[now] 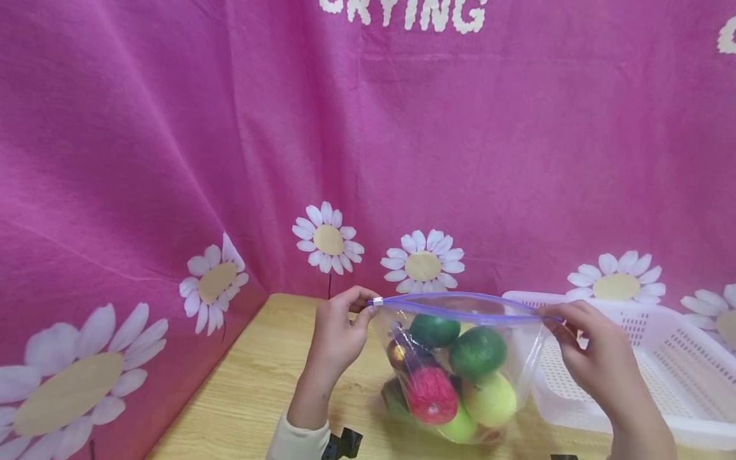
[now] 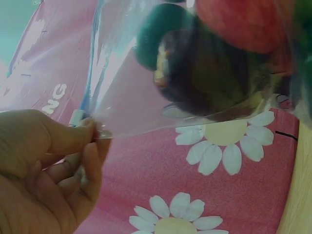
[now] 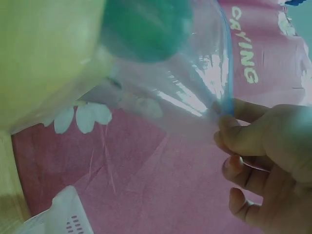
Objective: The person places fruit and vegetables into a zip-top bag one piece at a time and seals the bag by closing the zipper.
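Note:
A clear slider zip bag (image 1: 526,367) hangs between my hands, its two purple zip edges parted in the middle. My left hand (image 1: 339,335) pinches the top left corner, right by the white slider (image 1: 376,301). At the opposite top corner, the thumb and fingers of my right hand (image 1: 598,351) pinch the bag's edge. Inside are several fruit- or vegetable-like pieces: dark green round ones (image 1: 478,352), a red one (image 1: 432,395), a yellow-green one (image 1: 490,399) and a dark purple one (image 2: 195,73). Lower pieces are partly hidden behind others.
A white perforated plastic basket (image 1: 684,425) stands on the wooden table (image 1: 247,383) at the right, partly behind my right hand. A pink cloth (image 1: 460,140) printed with daisies hangs behind the table and along its left side.

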The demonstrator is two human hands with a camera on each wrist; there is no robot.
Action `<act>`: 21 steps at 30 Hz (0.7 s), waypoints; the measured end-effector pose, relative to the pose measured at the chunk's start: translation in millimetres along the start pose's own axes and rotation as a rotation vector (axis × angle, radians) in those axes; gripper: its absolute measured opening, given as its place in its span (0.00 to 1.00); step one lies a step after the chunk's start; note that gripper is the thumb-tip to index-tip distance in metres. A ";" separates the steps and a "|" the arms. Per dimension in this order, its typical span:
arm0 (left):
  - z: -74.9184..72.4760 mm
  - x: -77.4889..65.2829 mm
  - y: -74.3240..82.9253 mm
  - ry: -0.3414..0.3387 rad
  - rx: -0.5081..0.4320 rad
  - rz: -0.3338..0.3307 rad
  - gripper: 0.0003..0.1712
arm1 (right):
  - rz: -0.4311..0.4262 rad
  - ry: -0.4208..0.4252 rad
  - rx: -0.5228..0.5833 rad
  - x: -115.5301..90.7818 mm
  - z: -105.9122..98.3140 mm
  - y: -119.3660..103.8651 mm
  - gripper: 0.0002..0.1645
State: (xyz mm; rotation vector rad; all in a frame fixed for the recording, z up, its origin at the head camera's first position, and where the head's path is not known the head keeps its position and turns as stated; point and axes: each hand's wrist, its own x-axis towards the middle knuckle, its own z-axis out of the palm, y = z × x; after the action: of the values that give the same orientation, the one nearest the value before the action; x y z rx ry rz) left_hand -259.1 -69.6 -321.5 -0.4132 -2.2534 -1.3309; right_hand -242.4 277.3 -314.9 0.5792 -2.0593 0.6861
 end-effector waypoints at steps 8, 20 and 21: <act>0.1 -0.7 1.1 -0.093 0.004 -0.068 0.06 | 0.034 -0.099 -0.091 -1.2 -1.3 4.6 0.26; -9.8 -2.3 4.7 -0.170 0.078 0.034 0.03 | -0.079 0.006 -0.008 9.8 11.2 -90.7 0.18; -10.6 -2.6 5.3 -0.178 0.085 0.051 0.03 | -0.097 0.003 0.024 9.3 14.9 -100.7 0.19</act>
State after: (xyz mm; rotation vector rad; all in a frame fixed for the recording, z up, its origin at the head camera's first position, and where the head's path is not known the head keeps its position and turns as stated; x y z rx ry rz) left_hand -251.6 -76.4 -314.7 -0.5757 -2.4168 -1.2102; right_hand -193.2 191.6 -288.5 0.6860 -2.0085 0.6550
